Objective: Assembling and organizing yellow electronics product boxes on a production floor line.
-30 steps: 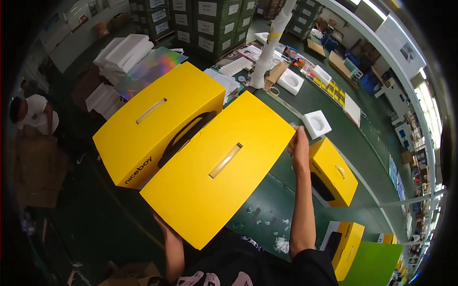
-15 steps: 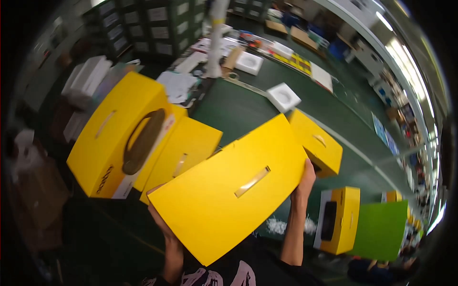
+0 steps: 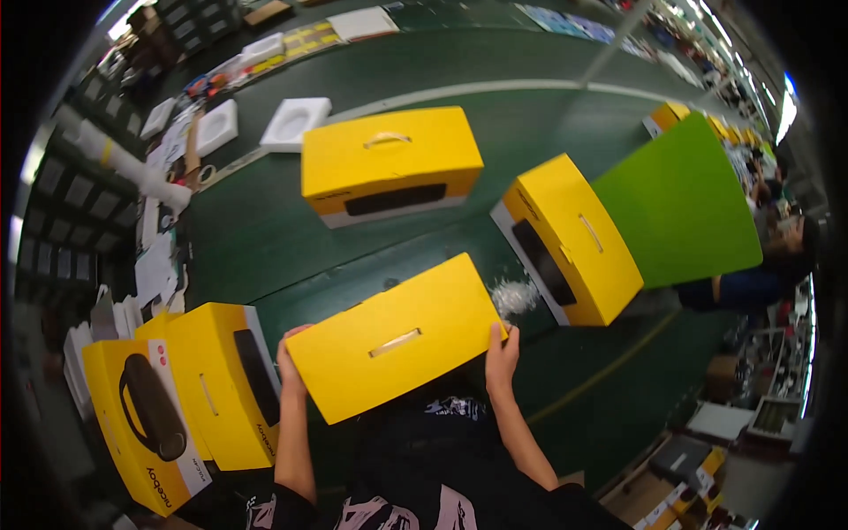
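Observation:
A yellow cardboard box (image 3: 389, 353) with a handle slot in its top is held level in front of my body. My left hand (image 3: 291, 358) grips its left end, and my right hand (image 3: 502, 358) grips its right end; both are closed on it, with some fingers hidden behind the cardboard. Just past the box's right corner lies a small heap of clear plastic bits (image 3: 514, 298) on the dark green table (image 3: 265, 247). A similar box with a looped handle (image 3: 389, 163) stands farther back.
Another yellow box (image 3: 587, 238) stands at right, beside a green panel (image 3: 676, 212). Two more, a box with a speaker picture (image 3: 146, 424) and its neighbour (image 3: 216, 380), stand at left. White foam trays (image 3: 296, 124) lie toward the back. A person (image 3: 768, 256) is at far right.
My view has swung to the right. The held box now sits lower and closer to my body, still between both hands. The stacked boxes have shifted to the lower left of the view.

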A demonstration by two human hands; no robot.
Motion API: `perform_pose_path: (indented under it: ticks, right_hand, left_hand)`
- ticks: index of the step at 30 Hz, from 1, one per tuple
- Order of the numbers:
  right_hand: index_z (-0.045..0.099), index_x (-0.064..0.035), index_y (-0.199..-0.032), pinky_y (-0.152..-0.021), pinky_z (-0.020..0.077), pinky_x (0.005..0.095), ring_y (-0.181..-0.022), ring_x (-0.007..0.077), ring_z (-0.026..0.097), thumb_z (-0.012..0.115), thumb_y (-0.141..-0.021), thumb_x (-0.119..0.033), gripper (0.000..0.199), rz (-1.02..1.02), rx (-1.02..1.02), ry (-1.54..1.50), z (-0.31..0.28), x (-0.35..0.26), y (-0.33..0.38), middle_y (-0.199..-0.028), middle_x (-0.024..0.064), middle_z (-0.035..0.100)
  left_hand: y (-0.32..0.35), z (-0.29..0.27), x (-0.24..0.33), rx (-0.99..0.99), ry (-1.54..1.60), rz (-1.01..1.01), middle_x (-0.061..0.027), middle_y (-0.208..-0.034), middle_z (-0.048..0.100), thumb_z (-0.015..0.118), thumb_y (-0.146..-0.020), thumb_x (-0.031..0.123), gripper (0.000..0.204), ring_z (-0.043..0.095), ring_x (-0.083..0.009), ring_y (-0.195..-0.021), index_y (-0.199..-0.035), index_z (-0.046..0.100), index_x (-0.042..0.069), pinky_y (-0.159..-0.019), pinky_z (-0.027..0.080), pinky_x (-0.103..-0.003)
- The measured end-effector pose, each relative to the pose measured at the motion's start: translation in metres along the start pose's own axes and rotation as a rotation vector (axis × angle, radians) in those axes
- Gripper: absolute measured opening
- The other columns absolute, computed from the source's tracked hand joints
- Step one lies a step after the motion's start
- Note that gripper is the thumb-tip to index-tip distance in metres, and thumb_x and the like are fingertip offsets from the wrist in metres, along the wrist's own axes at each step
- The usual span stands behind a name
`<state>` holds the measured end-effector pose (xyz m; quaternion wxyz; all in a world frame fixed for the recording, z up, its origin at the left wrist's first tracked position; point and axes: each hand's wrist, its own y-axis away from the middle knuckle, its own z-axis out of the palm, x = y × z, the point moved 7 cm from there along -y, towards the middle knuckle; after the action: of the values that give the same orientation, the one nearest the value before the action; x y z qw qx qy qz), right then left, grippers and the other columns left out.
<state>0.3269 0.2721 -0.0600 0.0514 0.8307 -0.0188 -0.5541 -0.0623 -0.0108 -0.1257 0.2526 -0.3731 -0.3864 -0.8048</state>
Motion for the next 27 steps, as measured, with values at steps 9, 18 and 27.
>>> perform_pose_path:
  ticks: [9, 18, 27]
  right_hand:
    - [0.066, 0.005, -0.122, -0.081, 0.0524, 0.0344, -0.094, 0.0269, 0.07, 0.054, -0.106, -0.008, 0.023, -0.245, -0.402, 0.175, -0.041, -0.06, -0.051, -0.106, 0.0174, 0.068]
    - [0.067, 0.0023, -0.121, -0.084, 0.0534, 0.0469, -0.099, 0.0444, 0.066, 0.056, -0.105, -0.013, 0.025, -0.218, -0.631, 0.296, -0.035, -0.071, -0.06, -0.105, 0.024, 0.069]
    - [0.064, -0.0014, -0.11, -0.071, 0.0532, 0.054, -0.083, 0.0467, 0.068, 0.054, -0.106, -0.016, 0.018, -0.244, -0.706, 0.424, -0.023, -0.072, -0.07, -0.088, 0.0243, 0.07]
  left_hand:
    - [0.09, 0.163, 0.11, 0.387, -1.208, 0.705, -0.0125, -0.113, 0.062, 0.054, -0.102, 0.009, 0.013, 0.06, -0.0299, -0.116, -0.108, 0.061, 0.001, -0.107, 0.043, -0.038]
    - [0.087, 0.296, -0.019, 0.157, -1.667, 0.715, -0.0162, -0.095, 0.052, 0.062, -0.094, 0.009, 0.012, 0.05, -0.0344, -0.09, -0.094, 0.055, -0.001, -0.082, 0.041, -0.045]
    - [0.083, 0.284, -0.023, 0.339, -1.727, 0.629, -0.0179, -0.11, 0.052, 0.063, -0.092, 0.009, 0.015, 0.048, -0.0354, -0.106, -0.102, 0.055, 0.001, -0.093, 0.039, -0.049]
